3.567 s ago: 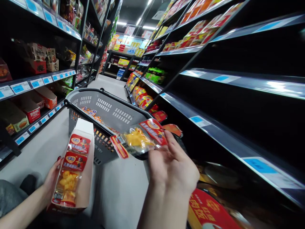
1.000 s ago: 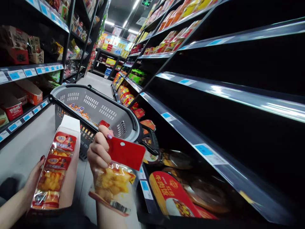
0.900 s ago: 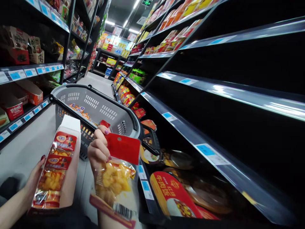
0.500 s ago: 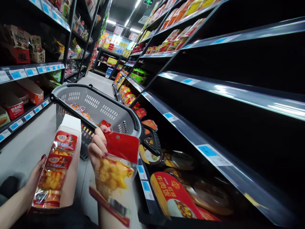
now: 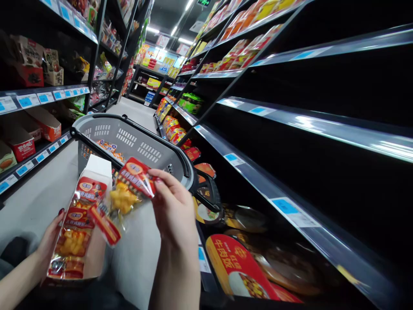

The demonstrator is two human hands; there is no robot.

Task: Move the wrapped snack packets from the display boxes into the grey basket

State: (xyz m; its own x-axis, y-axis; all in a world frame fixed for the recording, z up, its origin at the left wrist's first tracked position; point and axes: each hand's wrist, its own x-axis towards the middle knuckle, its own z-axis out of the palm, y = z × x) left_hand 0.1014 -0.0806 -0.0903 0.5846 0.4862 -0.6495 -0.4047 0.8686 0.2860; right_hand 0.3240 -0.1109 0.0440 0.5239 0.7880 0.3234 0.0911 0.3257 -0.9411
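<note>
Holding snack packet (image 5: 124, 198) and box (image 5: 98, 252)

Dark shelving (image 5: 248, 168) flanks a pale floor (image 5: 135, 108) beneath bright ceiling lights (image 5: 185, 41).

Location type: shop, supermarket aisle. Identifying features: black shelving units (image 5: 226, 87) on both sides, with blue-and-white price labels (image 5: 286, 206) along the shelf edges; rows of packaged food (image 5: 237, 56); a grey shopping basket (image 5: 132, 129) with a black handle; printed signs (image 5: 163, 41) and strip lights (image 5: 185, 41) overhead.
</note>
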